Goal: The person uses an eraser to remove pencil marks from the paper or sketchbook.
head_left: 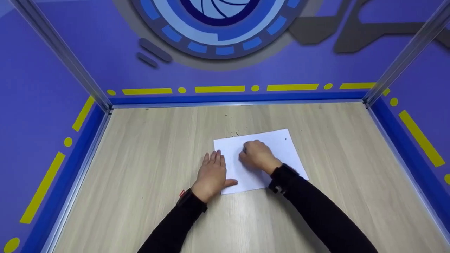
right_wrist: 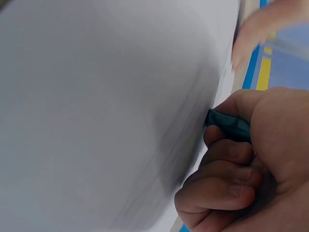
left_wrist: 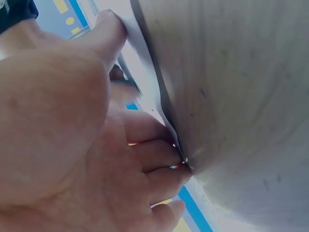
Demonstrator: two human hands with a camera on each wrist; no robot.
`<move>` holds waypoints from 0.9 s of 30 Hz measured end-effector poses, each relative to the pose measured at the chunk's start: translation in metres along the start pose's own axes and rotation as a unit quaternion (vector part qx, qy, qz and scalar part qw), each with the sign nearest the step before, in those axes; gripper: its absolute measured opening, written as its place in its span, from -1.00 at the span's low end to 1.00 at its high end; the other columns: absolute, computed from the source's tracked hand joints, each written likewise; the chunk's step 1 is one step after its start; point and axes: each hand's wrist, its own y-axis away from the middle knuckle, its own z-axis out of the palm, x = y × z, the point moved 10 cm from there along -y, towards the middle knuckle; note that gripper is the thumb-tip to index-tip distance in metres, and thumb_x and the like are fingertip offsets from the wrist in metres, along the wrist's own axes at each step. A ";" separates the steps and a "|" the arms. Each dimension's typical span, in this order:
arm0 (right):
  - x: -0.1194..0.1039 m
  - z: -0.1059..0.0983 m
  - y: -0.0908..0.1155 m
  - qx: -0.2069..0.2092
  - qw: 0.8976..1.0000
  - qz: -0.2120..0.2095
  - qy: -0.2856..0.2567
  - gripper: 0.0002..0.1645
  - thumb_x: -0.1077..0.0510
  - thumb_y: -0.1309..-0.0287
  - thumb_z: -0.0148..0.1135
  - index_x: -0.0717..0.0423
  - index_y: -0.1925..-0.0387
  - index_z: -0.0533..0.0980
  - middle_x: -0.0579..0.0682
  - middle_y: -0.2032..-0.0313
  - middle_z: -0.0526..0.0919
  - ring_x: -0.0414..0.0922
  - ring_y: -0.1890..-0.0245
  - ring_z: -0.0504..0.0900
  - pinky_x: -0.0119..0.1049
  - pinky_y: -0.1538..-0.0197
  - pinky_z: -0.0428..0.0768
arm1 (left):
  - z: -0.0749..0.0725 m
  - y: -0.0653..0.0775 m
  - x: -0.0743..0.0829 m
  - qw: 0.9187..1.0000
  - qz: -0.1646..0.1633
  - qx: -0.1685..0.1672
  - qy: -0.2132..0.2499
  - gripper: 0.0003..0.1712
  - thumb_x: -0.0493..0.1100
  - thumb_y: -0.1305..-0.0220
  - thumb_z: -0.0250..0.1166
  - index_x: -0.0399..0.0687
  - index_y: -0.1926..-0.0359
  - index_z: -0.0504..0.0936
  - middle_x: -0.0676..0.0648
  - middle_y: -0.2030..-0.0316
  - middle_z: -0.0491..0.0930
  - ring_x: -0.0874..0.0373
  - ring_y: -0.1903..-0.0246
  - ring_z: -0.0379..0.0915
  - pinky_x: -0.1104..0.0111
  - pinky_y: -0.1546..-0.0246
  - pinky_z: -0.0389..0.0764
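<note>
A white sheet of paper (head_left: pixel 246 179) lies slightly turned on the table. My left hand (head_left: pixel 212 173) presses flat over its left edge, fingers straight and thumb spread onto the sheet. In the left wrist view, the paper edge (left_wrist: pixel 145 53) runs beneath the thumb and fingertips. My right hand (head_left: pixel 258 154) is over the middle of the sheet, its fingers curled around a small dark teal eraser (right_wrist: pixel 229 125). One end of the eraser meets the paper; the rest is mostly hidden in the grip. Faint grey lines (right_wrist: pixel 166 137) show on the sheet near it.
Dark crumbs (head_left: pixel 237 133) lie by the paper's far edge, and a dark speck (head_left: pixel 285 139) sits near its far right corner. Blue-purple panels (head_left: pixel 225 79) with metal edging enclose the wooden table (head_left: pixel 147 158) at the back and both sides.
</note>
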 end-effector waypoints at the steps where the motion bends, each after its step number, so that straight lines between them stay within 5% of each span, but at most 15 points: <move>1: 0.010 -0.003 0.002 0.007 1.000 0.008 -0.010 -0.69 0.03 -0.41 0.24 0.10 0.45 0.54 0.22 0.20 0.74 0.16 0.14 0.69 0.13 -0.02 0.68 | 0.000 0.000 -0.001 1.000 -0.001 -0.002 -0.003 0.34 0.65 -0.37 0.20 -0.38 -0.68 0.25 -0.34 -0.71 0.22 -0.18 -0.74 0.13 -0.05 -0.78 0.11; 6: 0.056 -0.020 0.013 0.034 0.998 0.022 -0.040 -0.66 0.05 -0.36 0.20 0.07 0.52 0.42 0.14 0.37 0.60 0.09 0.30 0.56 0.00 0.18 0.54 | 0.000 -0.001 -0.003 1.000 -0.003 -0.007 -0.008 0.33 0.65 -0.39 0.19 -0.36 -0.69 0.24 -0.32 -0.72 0.20 -0.16 -0.75 0.11 -0.03 -0.79 0.09; 14: 0.126 -0.044 0.038 0.033 0.997 0.054 -0.043 -0.59 0.04 -0.38 0.16 0.35 0.13 0.67 0.30 0.13 0.72 0.14 0.18 0.61 0.08 0.07 0.62 | 0.002 0.000 -0.001 1.000 0.001 -0.009 -0.009 0.34 0.66 -0.39 0.15 -0.37 -0.69 0.23 -0.33 -0.72 0.18 -0.17 -0.75 0.10 -0.04 -0.78 0.11; 17: 0.146 -0.049 0.047 0.031 0.995 0.080 -0.044 -0.66 0.06 -0.36 0.15 0.30 0.24 0.62 0.23 0.23 0.66 0.10 0.25 0.57 -0.05 0.20 0.54 | 0.002 0.000 -0.001 1.000 0.004 -0.007 -0.009 0.34 0.66 -0.39 0.15 -0.37 -0.68 0.24 -0.34 -0.71 0.20 -0.18 -0.74 0.11 -0.05 -0.78 0.12; 27: 0.157 -0.056 0.055 -0.001 0.993 0.111 -0.033 -0.63 0.00 -0.40 0.20 0.11 0.49 0.45 0.05 0.46 0.49 0.00 0.44 0.52 -0.21 0.41 0.39 | 0.000 0.000 0.002 1.000 0.009 -0.006 0.008 0.32 0.63 -0.40 0.21 -0.38 -0.67 0.26 -0.36 -0.70 0.21 -0.20 -0.74 0.12 -0.05 -0.77 0.14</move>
